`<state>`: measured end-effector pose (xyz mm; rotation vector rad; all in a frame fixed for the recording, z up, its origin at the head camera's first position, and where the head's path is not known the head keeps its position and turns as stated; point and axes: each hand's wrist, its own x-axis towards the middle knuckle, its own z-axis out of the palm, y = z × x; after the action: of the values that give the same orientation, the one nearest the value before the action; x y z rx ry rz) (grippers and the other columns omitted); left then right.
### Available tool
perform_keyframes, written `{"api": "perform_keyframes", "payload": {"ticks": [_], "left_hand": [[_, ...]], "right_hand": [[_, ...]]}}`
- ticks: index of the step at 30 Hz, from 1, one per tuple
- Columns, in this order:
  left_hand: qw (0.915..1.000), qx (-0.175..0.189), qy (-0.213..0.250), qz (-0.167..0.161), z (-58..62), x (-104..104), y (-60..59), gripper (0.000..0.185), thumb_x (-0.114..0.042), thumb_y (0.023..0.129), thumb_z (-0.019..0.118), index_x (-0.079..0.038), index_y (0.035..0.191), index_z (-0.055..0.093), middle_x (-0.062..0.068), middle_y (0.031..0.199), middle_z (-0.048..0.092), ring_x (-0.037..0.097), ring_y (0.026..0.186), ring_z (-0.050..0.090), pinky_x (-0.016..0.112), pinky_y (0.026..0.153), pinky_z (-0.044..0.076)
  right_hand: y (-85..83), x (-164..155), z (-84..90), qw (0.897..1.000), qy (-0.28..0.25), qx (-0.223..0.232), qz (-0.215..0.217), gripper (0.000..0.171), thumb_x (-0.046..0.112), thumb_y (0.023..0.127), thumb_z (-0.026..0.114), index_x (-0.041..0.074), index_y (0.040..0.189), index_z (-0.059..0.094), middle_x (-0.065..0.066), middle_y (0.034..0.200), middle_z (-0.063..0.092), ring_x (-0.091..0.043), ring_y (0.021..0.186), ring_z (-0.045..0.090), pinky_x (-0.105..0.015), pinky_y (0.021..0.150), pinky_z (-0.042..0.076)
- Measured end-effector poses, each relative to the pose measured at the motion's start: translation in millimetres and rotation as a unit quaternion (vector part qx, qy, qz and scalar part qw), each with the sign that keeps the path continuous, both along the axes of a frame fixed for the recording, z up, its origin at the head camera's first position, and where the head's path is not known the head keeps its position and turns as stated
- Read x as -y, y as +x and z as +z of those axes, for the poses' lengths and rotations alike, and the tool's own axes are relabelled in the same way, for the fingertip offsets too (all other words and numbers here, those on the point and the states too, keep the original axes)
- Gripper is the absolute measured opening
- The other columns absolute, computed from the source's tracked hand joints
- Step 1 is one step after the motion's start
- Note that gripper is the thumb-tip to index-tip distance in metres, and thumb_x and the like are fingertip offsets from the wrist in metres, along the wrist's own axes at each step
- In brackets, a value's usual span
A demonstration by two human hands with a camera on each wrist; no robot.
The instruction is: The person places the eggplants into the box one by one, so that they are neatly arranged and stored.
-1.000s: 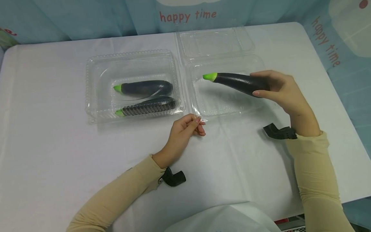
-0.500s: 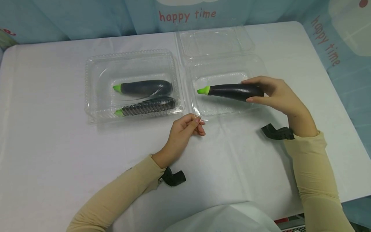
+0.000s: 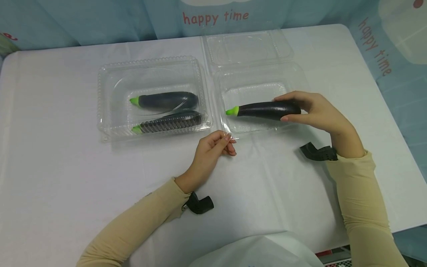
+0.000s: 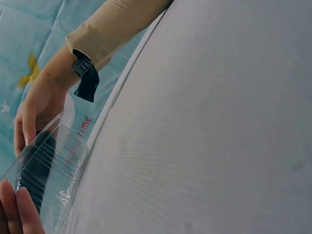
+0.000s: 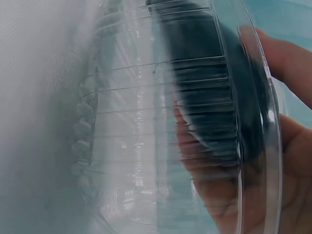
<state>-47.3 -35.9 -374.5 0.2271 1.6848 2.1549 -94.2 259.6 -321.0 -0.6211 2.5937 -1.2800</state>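
Holding the toy eggplant (image 3: 267, 110) by its thick dark end, my right hand (image 3: 317, 113) has thumb and fingers curled round it, low over the open clamshell box (image 3: 230, 124), green stem pointing to nine o'clock. It looks light and rigid, probably smooth plastic with a glossy skin that could slip, so I judge the fat end the best place to hold: broad enough for a full wrap and clear of the narrow stem. My left hand (image 3: 213, 148) pinches the front lip of that box at about seven o'clock of it; the thin clear plastic looks flimsy and springy, likely to skid or buckle unless steadied. In the right wrist view the eggplant's dark body shows through the ribbed wall.

At nine o'clock stands a closed clamshell box (image 3: 151, 63) with two more eggplants (image 3: 165, 100) inside. The hinged lid (image 3: 247, 48) lies flat at twelve o'clock. All of it rests on a white tablecloth (image 3: 66, 167), slightly creased, with a pale blue "happy time" backdrop (image 3: 100, 18) along the far edge.
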Motion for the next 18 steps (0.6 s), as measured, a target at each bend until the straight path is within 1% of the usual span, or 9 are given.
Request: {"api": "perform_keyframes", "payload": {"ticks": [3,7,15,18], "left_hand": [[1.0,0.0,-0.001,0.001,0.7,0.2,-0.1,0.021,-0.005,0.099,0.048,0.013,0.094,0.058,0.006,0.074,0.061,0.014,0.071,0.062,0.038,0.077,0.055],[1.0,0.0,-0.002,0.001,0.5,0.1,-0.5,0.021,-0.005,0.099,0.048,0.012,0.093,0.058,0.006,0.074,0.061,0.014,0.072,0.062,0.038,0.077,0.055],[1.0,-0.003,-0.003,0.0,0.8,0.6,-0.3,0.021,-0.006,0.1,0.048,0.012,0.094,0.058,0.006,0.074,0.061,0.014,0.071,0.062,0.038,0.077,0.055],[1.0,-0.004,-0.004,-0.001,-0.1,0.6,-0.1,0.021,-0.005,0.099,0.048,0.012,0.094,0.059,0.007,0.074,0.061,0.014,0.071,0.063,0.037,0.077,0.055]], "right_hand": [[0.2,1.1,1.5,1.0,0.021,0.008,-0.003,0.045,0.0,0.082,0.072,0.005,0.125,0.061,0.0,0.119,0.062,-0.004,0.107,0.054,-0.013,0.091,0.038],[0.2,2.7,2.7,0.999,0.032,0.019,-0.008,0.044,0.003,0.083,0.073,0.007,0.125,0.061,0.002,0.118,0.062,-0.004,0.105,0.054,-0.012,0.088,0.038],[0.5,4.6,0.5,0.998,0.054,0.031,-0.013,0.044,0.008,0.085,0.072,0.008,0.127,0.06,-0.004,0.123,0.061,-0.001,0.11,0.052,-0.012,0.09,0.037],[1.3,5.8,-1.9,0.997,0.069,0.027,-0.02,0.045,0.011,0.085,0.073,0.01,0.127,0.06,-0.004,0.124,0.061,0.0,0.111,0.05,-0.012,0.09,0.036]]}}
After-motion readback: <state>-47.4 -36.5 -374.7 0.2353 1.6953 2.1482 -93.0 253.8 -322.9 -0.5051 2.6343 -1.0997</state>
